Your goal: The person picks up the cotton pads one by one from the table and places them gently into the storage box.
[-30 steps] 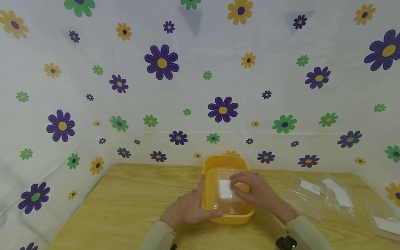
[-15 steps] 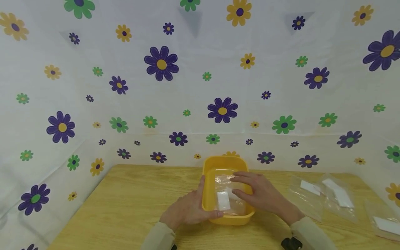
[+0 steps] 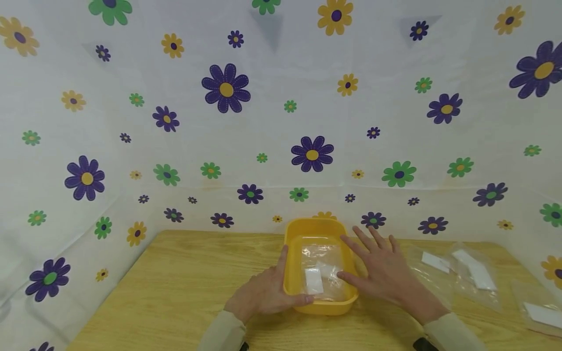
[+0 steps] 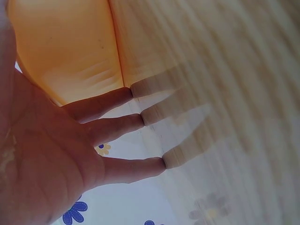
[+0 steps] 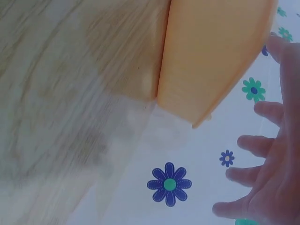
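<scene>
A yellow plastic basin (image 3: 293,261) stands on the wooden table, and a clear plastic bag (image 3: 330,292) with a white label (image 3: 314,281) lies flat in it. My left hand (image 3: 262,293) rests against the basin's near left corner, thumb over the front rim and index finger along the left side. In the left wrist view the other fingers (image 4: 126,169) reach straight down, tips at the tabletop. At the basin's right side, my right hand (image 3: 386,269) is spread wide and holds nothing. Its thumb overlaps the right rim in the head view; the right wrist view shows the fingers (image 5: 257,146) apart.
Several more clear bags, such as one by the back (image 3: 426,278), another beside it (image 3: 476,273) and one at the right edge (image 3: 542,312), lie on the table (image 3: 189,287). A white flowered curtain (image 3: 272,126) hangs behind and at both sides.
My right hand has let go of the bag, which now lies lower in the basin with its label nearer me. That hand has moved right and spread its fingers; the left stays put.
</scene>
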`<state>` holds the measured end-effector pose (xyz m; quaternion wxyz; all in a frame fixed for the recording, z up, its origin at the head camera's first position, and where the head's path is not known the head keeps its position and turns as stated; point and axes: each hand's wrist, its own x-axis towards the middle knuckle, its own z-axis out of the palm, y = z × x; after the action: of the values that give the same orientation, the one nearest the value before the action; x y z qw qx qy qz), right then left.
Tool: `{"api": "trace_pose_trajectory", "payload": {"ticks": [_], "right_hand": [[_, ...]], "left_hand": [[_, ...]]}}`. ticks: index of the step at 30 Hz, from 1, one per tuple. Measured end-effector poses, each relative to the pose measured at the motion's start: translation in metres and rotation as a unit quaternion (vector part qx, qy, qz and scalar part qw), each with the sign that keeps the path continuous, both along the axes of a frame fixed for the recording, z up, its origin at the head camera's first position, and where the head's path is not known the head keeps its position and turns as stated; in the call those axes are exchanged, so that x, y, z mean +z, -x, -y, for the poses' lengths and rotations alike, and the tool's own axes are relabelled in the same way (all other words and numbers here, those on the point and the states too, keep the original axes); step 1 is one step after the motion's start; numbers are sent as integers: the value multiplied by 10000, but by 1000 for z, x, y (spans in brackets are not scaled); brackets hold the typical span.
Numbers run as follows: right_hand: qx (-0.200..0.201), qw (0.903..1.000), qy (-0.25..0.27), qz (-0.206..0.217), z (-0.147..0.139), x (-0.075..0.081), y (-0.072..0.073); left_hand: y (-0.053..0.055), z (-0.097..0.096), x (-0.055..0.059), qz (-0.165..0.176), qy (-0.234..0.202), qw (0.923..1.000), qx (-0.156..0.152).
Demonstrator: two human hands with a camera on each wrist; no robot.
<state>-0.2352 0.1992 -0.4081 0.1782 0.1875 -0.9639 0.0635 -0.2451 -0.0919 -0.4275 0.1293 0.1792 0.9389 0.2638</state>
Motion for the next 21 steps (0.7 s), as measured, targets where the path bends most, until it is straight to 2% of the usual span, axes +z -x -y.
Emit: {"api": "trace_pose_trajectory", "payload": {"ticks": [3, 7, 16, 21], "right_hand": [[-225, 9996, -22, 182, -5, 3, -2], [-412, 9989, -111, 186, -14, 4, -4], [-673, 9967, -11, 454, -36, 1, -8], [-720, 9965, 22, 427, -48, -2, -11]], "left_hand": [[0, 0, 0, 22, 16, 10000, 17], [-1, -1, 1, 38, 70, 10000, 56], [0, -1, 1, -19, 135, 9999, 59], [-1, 0, 0, -35, 119, 9999, 57]]}}
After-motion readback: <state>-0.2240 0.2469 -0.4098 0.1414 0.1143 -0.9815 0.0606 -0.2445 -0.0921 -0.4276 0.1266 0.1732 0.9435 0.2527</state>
